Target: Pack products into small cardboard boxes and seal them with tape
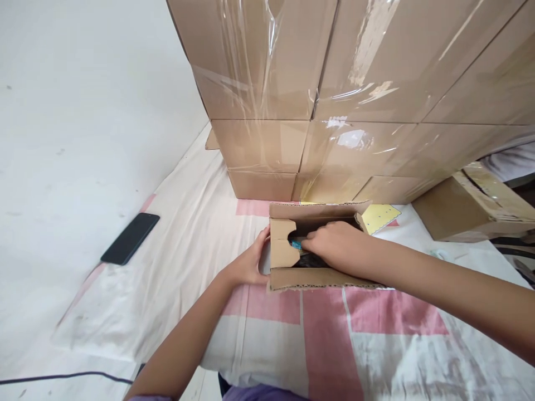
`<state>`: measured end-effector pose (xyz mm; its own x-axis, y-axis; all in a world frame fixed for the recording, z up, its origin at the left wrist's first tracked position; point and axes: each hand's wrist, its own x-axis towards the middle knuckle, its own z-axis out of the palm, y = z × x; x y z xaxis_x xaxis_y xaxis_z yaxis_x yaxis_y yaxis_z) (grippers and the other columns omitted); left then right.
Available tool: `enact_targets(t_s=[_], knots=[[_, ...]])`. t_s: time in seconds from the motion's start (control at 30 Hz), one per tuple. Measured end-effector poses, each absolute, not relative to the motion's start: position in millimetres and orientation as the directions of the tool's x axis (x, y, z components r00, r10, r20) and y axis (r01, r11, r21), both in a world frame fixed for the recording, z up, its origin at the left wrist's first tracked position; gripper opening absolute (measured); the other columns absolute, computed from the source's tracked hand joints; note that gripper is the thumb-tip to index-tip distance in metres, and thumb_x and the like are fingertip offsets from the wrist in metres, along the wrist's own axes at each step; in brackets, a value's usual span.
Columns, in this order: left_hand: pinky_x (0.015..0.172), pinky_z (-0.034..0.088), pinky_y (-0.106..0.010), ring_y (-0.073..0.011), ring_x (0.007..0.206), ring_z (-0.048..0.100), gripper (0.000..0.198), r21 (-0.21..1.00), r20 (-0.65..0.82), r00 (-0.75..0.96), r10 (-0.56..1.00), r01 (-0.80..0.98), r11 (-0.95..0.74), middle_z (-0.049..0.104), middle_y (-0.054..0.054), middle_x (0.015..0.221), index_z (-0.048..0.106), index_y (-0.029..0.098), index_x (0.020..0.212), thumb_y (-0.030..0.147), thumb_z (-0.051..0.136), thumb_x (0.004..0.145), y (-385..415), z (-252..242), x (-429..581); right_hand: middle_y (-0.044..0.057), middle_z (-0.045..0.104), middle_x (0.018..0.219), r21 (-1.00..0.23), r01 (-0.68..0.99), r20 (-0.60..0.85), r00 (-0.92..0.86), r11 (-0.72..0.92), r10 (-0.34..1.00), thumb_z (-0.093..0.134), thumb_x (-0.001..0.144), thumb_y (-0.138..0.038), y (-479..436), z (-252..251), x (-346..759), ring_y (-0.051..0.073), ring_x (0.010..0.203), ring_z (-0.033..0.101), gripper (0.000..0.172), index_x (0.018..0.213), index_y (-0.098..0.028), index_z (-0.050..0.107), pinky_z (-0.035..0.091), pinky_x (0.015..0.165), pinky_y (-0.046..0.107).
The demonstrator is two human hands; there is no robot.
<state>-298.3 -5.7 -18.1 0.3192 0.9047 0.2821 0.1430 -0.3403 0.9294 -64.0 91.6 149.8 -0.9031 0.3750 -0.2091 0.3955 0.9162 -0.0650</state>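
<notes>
An open cardboard box [285, 243] lies in front of me with its flaps raised. My left hand [256, 259] grips its left end, thumb at the near corner and fingers at the far one. My right hand [332, 243] reaches into the box from the right, its fingers curled together. Beside those fingertips a small blue printed piece [296, 245] shows, with something dark under it. Whatever my right fingers hold is hidden inside the box.
Behind the box stands a tall stack of cartons [267, 146] wrapped in clear film. A taped carton [472, 206] sits at the right. A black phone [130, 238] lies by the white wall on the patterned cloth [267, 345]. A dark cable [67, 376] runs at lower left.
</notes>
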Motion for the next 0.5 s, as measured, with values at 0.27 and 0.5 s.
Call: enact_targets(t_s=[0.27,0.5], knots=[[0.123,0.031,-0.066,-0.0440,0.159,0.018,0.134,0.842,0.421,0.341,0.840,0.196,-0.502,-0.011,-0.010,0.175,-0.015,0.048,0.161,0.042,0.088,0.076,-9,-20,-296,0.005,0.077,0.112,-0.731,0.333,0.495,-0.341,0.595,0.799,0.054,0.104,-0.035,91,143,39,0.026,0.123,0.066,0.023,0.107,-0.028,0.076,0.049,0.109,0.046],[0.127,0.023,-0.064,-0.0402,0.161,-0.003,0.114,0.885,0.381,0.249,0.890,0.179,-0.429,-0.010,-0.001,0.175,0.009,0.051,0.161,0.064,0.082,0.075,-11,-24,-282,0.006,0.075,0.124,-0.829,0.242,0.371,-0.436,0.504,0.820,0.028,0.104,-0.063,74,62,59,0.031,0.144,0.046,0.062,0.099,-0.029,0.079,0.028,0.126,0.055]])
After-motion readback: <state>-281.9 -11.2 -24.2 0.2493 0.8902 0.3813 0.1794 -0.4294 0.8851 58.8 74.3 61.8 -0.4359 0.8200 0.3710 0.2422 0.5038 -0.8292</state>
